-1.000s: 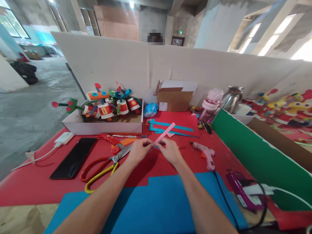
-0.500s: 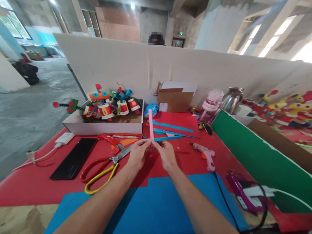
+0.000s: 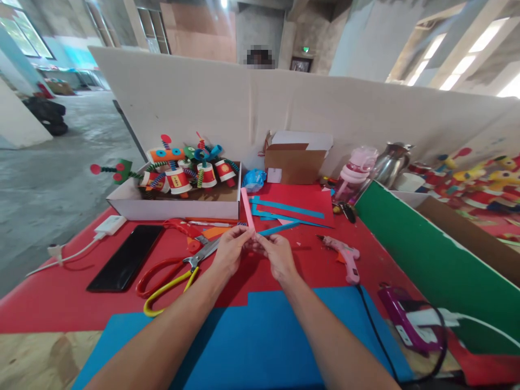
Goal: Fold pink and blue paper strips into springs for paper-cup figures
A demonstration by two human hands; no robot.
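Observation:
Above the middle of the red table covering, my left hand (image 3: pixel 232 252) and my right hand (image 3: pixel 278 257) meet with pinched fingertips. Between them are the ends of a pink paper strip (image 3: pixel 247 208) and a blue paper strip (image 3: pixel 280 228). The pink one rises away from me, leaning left; the blue one points off to the right. Where the two ends meet, my fingers cover them. Large scissors (image 3: pixel 195 262) with red and yellow handles lie beside my left forearm. A pink glue gun (image 3: pixel 345 255) lies right of my right hand.
At the back left a white box (image 3: pixel 174 209) holds several paper-cup figures. More blue strips (image 3: pixel 290 207) lie on red paper. A black phone (image 3: pixel 125 259) is at left, a purple power bank-like device (image 3: pixel 408 319) at right. A green-sided box (image 3: pixel 430 260) borders the right side.
The pink strip has tipped to the left, and the blue strip's far end has swung up and away from me. Both hands stay together, fingers still pinched. The view has shifted slightly.

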